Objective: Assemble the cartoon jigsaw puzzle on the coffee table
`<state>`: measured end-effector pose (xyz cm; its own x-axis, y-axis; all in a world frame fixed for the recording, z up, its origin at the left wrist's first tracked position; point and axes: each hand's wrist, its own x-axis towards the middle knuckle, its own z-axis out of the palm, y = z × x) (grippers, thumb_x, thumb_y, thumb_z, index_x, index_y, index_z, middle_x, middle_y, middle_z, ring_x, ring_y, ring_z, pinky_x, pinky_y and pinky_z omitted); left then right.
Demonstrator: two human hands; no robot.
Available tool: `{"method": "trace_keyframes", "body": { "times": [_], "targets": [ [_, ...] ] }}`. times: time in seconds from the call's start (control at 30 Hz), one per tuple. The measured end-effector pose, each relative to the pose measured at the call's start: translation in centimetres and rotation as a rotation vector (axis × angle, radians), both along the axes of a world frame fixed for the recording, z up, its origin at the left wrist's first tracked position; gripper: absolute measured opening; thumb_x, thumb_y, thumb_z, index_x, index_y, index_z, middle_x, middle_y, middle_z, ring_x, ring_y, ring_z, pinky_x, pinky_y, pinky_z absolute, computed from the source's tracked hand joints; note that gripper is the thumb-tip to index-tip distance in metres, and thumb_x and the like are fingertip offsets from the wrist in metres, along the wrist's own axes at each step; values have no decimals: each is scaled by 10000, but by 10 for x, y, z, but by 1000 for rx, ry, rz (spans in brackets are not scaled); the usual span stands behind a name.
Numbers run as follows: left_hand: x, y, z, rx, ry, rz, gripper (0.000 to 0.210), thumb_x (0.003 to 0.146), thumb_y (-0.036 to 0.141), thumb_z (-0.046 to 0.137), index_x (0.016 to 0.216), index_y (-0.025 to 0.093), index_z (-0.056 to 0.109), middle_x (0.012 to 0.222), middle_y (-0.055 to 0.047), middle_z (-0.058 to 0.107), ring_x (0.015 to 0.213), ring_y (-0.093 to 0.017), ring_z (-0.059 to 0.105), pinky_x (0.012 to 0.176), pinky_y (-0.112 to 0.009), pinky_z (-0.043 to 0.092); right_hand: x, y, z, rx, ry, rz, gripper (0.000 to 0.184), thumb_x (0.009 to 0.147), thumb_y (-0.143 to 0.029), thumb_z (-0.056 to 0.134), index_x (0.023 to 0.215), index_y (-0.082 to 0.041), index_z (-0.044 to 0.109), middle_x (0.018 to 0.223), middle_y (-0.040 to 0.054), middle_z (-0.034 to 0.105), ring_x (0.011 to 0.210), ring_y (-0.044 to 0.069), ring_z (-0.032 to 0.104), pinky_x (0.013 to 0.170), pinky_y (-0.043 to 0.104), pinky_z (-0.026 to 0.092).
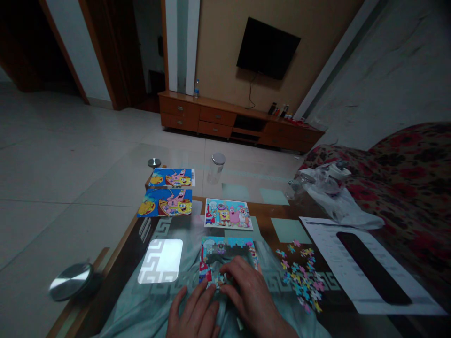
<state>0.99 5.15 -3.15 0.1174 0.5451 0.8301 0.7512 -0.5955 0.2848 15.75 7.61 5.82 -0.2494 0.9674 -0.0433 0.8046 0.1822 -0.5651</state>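
A partly assembled jigsaw puzzle (220, 245) lies on the glass table before me, its border pieces joined around a dark unfilled middle. My left hand (195, 310) rests palm down with fingers stretched out, the tips at the puzzle's lower edge. Over the puzzle's lower part, my right hand (252, 293) curls with thumb and forefinger around a small puzzle piece (225, 280), mostly hidden by the fingers. Loose puzzle pieces (305, 277) lie in a heap to the right. Just beyond the puzzle is a cartoon picture card (229, 215) with similar characters.
Two blue cartoon pictures (165, 203) lie at the far left of the table. A clear jar with a metal lid (216, 168) stands at the back. To the right are a dark flat object (373, 267) on white paper (327, 251) and a plastic bag (338, 202).
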Motion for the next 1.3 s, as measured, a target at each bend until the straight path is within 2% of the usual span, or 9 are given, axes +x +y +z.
{"method": "trace_keyframes", "body": {
  "times": [0.2,0.43,0.63,0.77,1.0,1.1,1.2,1.3],
  "targets": [
    [-8,0,5,-3,108,-21,324,952,259,318,801,247,605,907,10,740,901,-124,659,1132,-353,167,-2,1,-1,-5,-131,-44,197,759,-31,674,888,-172,629,890,51,648,817,237,627,715,371,480],
    [-11,0,6,-15,155,-35,307,955,256,317,829,244,597,921,6,741,904,-125,664,1145,-357,140,-4,0,-3,14,-171,-43,191,789,-77,656,940,-188,621,927,57,665,836,251,638,735,393,475],
    [-11,0,7,-26,167,-32,296,948,254,322,823,249,590,921,14,740,898,-124,668,1149,-354,128,3,-1,3,19,-75,-7,297,791,-22,601,1021,-209,625,977,49,662,882,233,638,765,367,476],
    [-12,-1,8,-42,169,-40,262,934,241,350,824,249,588,933,8,740,899,-128,674,1149,-351,125,5,-2,6,32,-32,8,278,818,-5,542,953,-217,661,927,39,661,863,219,638,746,342,474],
    [-17,0,12,-54,211,-62,269,938,238,352,841,248,603,961,13,735,935,-126,659,1147,-353,121,-3,-1,1,40,-32,-19,225,796,-25,606,905,-205,688,896,40,672,830,214,642,744,327,476],
    [-27,5,18,-13,369,-108,223,924,276,407,894,265,627,1012,39,723,965,-116,642,1105,-316,207,-5,0,-3,45,-48,-18,210,792,-20,605,893,-182,690,883,55,676,819,219,645,727,319,484],
    [-35,8,24,55,489,-129,208,889,262,444,969,270,636,1052,51,710,978,-108,638,918,-277,398,-5,0,-3,57,-59,-2,215,795,-19,591,901,-177,691,886,61,676,827,226,645,716,318,491],
    [-42,5,25,-16,387,-129,259,874,189,442,1073,226,603,1087,8,701,1020,-118,636,815,-258,488,-4,-3,0,112,-31,-6,199,814,-38,571,892,-180,686,871,56,668,813,220,641,709,314,491]
  ]
}}
